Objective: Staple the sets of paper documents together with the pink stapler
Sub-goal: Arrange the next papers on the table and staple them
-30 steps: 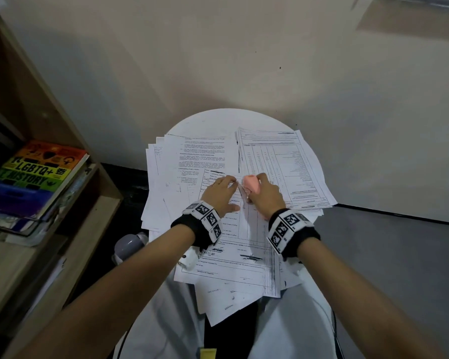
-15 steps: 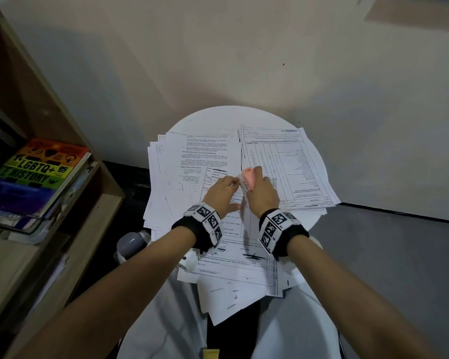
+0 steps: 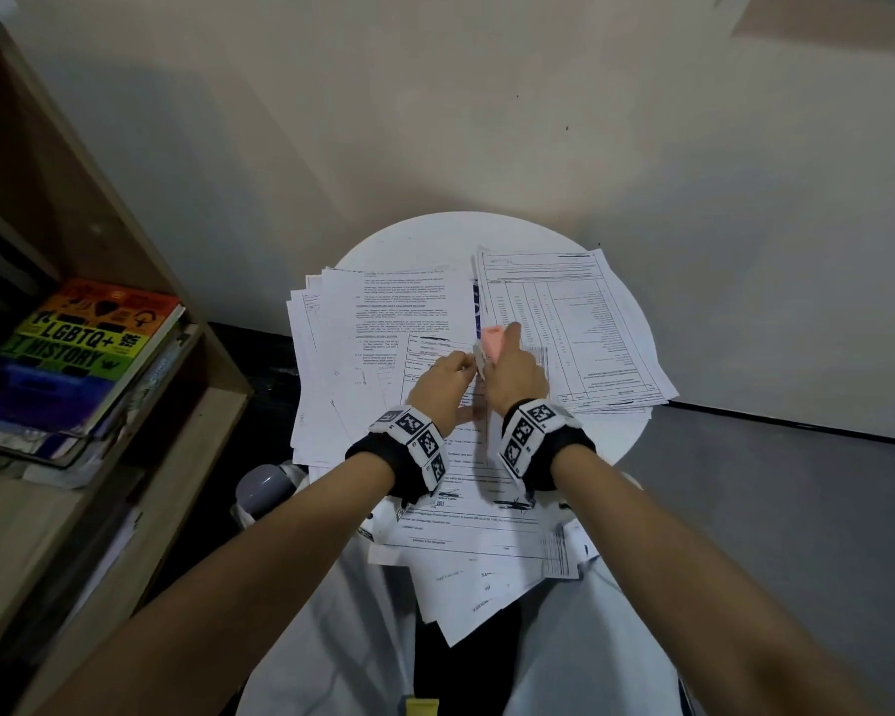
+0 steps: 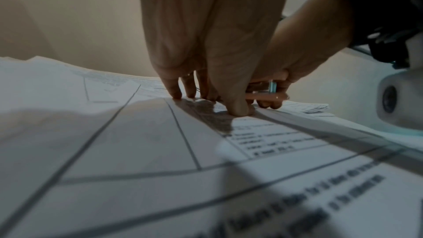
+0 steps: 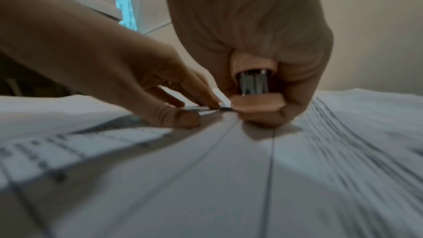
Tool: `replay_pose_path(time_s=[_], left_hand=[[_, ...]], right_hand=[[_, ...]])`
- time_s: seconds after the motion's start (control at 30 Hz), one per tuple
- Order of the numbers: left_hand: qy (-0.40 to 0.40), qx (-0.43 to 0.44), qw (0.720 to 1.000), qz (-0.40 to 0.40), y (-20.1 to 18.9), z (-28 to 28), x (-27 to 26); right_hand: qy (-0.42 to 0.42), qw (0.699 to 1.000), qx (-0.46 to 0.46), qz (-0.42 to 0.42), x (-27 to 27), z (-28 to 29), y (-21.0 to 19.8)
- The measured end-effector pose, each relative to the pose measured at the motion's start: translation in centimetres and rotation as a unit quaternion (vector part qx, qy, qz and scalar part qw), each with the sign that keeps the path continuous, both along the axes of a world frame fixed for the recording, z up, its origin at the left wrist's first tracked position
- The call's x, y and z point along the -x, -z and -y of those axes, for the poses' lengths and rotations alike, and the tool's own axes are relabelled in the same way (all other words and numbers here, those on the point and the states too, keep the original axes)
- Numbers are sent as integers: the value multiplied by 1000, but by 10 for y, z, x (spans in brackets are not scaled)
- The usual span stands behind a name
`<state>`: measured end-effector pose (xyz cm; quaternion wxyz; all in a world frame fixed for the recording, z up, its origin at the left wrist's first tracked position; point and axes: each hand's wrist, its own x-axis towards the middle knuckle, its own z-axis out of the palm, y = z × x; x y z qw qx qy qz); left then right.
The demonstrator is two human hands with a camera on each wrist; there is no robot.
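The pink stapler is gripped in my right hand, nose pointing away from me, over the top corner of a printed form set in the middle of the round white table. In the right wrist view the stapler has its base on the paper, with my fingers curled under it. My left hand lies just left of it. Its fingertips and thumb press the sheet corner flat beside the stapler's mouth. The left wrist view shows the same fingertips on the paper, with the stapler behind the thumb.
Loose paper stacks cover the table: one at the left, one with a printed table at the right, several sheets hanging off the near edge. A wooden shelf with books stands at the left. A grey object sits below the table.
My right hand has turned inward toward the left hand and carried the stapler slightly farther from me onto the paper corner. The left hand has stayed pressing on the sheets.
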<state>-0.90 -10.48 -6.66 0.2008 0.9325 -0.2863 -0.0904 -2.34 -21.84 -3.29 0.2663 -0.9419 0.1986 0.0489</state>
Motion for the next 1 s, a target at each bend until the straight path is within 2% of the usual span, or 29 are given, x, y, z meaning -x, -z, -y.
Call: replay_pose_path(time_s=[0.1, 0.23, 0.33, 0.57, 0.7, 0.77, 0.87, 1.0], left_hand=[[-1, -5, 1000, 9, -1, 0, 1], [-5, -13, 1000, 5, -2, 1, 2], [-1, -39, 999, 1, -5, 2, 1], [5, -156, 988, 12, -14, 6, -3], [-38, -184, 981, 37, -15, 21, 2], [-32, -180, 983, 26, -15, 27, 4], [62, -165, 984, -4, -17, 32, 4], [213, -181, 959, 39, -16, 30, 11]], right_hand=[[-22, 999, 26, 22, -2, 0, 6], [27, 999, -32, 1, -16, -3, 0], [30, 996, -85, 22, -11, 4, -3], [86, 988, -118, 44, 40, 64, -12], [85, 986, -140, -14, 78, 85, -10], [69, 987, -141, -33, 92, 88, -8], [49, 989, -132, -42, 96, 89, 0], [59, 992, -98, -45, 93, 90, 3]])
